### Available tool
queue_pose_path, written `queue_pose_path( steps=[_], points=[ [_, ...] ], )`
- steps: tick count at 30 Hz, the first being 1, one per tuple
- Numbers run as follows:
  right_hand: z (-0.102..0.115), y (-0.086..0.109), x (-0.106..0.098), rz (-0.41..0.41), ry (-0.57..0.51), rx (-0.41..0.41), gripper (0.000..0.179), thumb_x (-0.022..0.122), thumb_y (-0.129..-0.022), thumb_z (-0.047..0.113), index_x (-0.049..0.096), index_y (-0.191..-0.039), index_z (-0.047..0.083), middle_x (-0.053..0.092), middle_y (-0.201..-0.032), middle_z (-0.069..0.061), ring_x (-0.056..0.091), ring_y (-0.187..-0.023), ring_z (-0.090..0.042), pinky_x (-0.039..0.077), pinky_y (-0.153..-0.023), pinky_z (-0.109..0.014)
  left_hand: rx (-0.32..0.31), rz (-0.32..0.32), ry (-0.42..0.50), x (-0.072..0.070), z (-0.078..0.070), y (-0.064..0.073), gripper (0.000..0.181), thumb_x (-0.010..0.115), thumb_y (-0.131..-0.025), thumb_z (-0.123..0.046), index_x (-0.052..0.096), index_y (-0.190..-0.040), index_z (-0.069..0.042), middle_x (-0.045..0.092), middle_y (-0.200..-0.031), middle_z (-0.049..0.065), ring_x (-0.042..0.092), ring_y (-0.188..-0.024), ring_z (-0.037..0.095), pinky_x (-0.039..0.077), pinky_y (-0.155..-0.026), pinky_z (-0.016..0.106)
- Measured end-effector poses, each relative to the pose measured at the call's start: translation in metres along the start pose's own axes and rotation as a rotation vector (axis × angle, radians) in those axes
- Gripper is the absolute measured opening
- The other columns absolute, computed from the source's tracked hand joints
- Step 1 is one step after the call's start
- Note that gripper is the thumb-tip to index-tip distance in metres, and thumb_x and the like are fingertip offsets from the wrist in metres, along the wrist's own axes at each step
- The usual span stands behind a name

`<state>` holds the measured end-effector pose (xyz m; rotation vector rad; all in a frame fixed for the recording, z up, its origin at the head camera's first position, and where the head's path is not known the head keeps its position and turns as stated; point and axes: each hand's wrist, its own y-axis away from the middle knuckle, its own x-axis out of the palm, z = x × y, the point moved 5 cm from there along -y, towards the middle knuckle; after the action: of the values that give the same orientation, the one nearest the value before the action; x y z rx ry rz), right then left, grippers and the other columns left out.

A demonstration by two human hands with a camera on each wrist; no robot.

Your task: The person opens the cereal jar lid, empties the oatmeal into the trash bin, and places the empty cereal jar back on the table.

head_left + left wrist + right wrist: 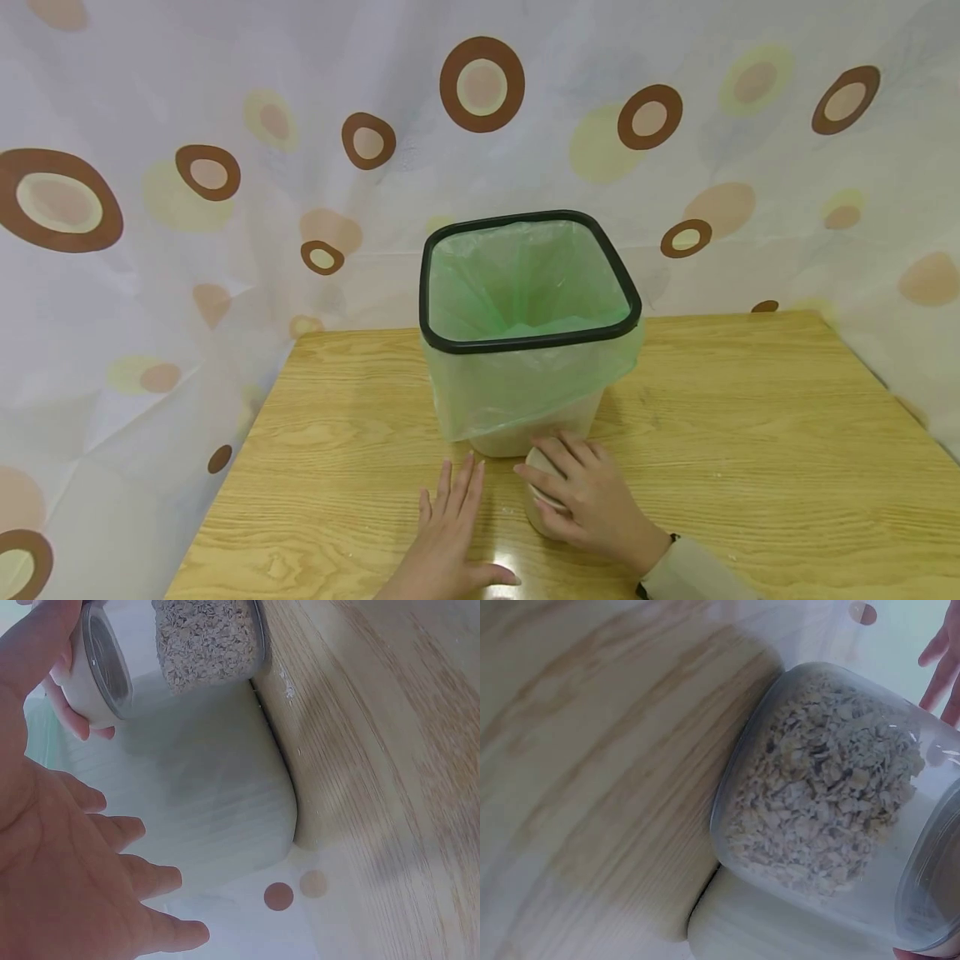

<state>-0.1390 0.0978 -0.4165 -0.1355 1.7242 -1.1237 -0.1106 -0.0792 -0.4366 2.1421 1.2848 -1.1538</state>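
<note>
A clear jar (825, 787) partly filled with oat flakes stands on the wooden table, close in front of the bin. My right hand (592, 500) grips its round, pale lid (542, 463) from above, fingers spread over the top and thumb at the near side. In the left wrist view the lid (94, 667) appears at the jar's mouth, its grey ring turned toward the oats (210, 645). Left of the jar, my left hand (450, 533) is held over the table with fingers straight and apart, holding nothing.
A white bin (517, 433) with a black rim (525, 343) and a green liner bag (540, 383) folded over its edge stands behind the jar. The wooden table (750, 442) extends to both sides. Patterned sheeting (405, 67) surrounds the back and sides. Small crumbs dot the tabletop.
</note>
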Motion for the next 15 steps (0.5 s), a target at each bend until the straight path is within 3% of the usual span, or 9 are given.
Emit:
queue_pose_path(
  steps=[15],
  points=[
    [0.006, -0.0028, 0.0052, 0.014, -0.018, 0.007, 0.04, 0.038, -0.102, 0.038, 0.069, -0.118, 0.02, 0.063, -0.122, -0.013, 0.059, -0.102, -0.036, 0.048, -0.073, -0.047, -0.007, 0.012, -0.007, 0.0014, 0.0, -0.001, 0.121, 0.075, -0.071, -0.051, 0.004, -0.152, 0.002, -0.006, -0.158, 0.022, -0.006, -0.139, 0.054, 0.006, -0.093, 0.081]
  ],
)
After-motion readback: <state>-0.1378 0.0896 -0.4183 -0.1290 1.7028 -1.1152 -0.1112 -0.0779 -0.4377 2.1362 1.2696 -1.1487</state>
